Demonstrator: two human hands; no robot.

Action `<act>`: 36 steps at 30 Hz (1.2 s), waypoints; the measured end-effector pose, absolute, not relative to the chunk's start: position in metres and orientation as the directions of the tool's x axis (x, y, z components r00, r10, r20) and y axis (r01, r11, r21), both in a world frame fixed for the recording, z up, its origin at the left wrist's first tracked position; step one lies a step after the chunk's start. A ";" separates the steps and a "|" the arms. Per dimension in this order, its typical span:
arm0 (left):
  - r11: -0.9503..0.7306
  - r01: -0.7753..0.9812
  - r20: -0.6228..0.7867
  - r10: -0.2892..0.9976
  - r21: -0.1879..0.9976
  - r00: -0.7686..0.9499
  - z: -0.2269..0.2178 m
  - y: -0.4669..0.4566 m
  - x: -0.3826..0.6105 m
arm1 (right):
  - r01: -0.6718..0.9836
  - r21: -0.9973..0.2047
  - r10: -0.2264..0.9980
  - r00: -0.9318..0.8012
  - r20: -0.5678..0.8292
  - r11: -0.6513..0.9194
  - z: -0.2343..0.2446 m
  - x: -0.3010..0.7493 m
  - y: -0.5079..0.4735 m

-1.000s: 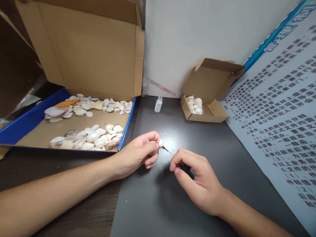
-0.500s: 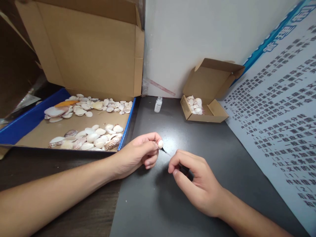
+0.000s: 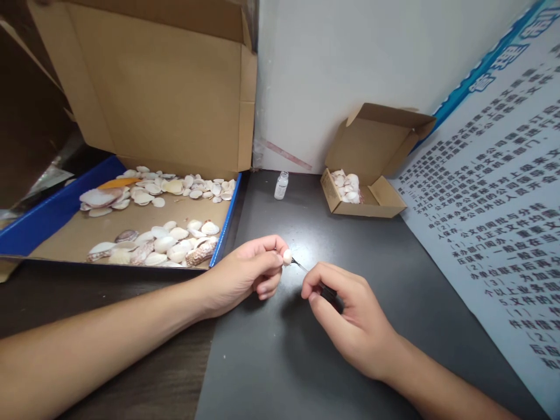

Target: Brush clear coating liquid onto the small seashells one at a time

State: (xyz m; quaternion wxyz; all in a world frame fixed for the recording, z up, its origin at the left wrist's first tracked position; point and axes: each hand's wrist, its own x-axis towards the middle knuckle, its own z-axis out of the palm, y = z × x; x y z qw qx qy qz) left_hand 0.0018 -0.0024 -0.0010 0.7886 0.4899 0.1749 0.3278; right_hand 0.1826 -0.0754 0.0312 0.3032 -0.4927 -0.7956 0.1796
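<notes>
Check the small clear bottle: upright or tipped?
Upright: the bottle stands on its base on the dark grey surface, neck at the top.

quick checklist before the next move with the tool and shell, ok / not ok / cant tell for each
1. Shell gripped: ok, pinched in the fingertips of the left hand.
2. Tool held: ok, its black handle sits in the right hand.
3. Tip touching the shell: cannot tell, it is right beside it but too small to judge contact.
4. Bottle upright: ok, standing on the mat.
5. Bottle capped: not ok, no cap shows on its neck.
6. Small box open: ok, lid raised, shells inside at its left end.
</notes>
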 end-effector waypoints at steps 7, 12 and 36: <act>0.301 -0.352 0.046 0.700 0.886 0.713 -0.001 -0.002 0.002 | 0.610 -0.569 0.834 -0.388 0.393 0.551 0.036 0.181 -0.079; 0.307 -0.345 0.038 0.696 0.887 0.717 0.000 -0.002 0.002 | 0.625 -0.551 0.833 -0.428 0.350 0.552 0.034 0.180 -0.077; 0.306 -0.344 0.037 0.698 0.888 0.715 0.000 -0.003 0.002 | 0.674 -0.561 0.876 -0.386 0.289 0.481 0.032 0.181 -0.077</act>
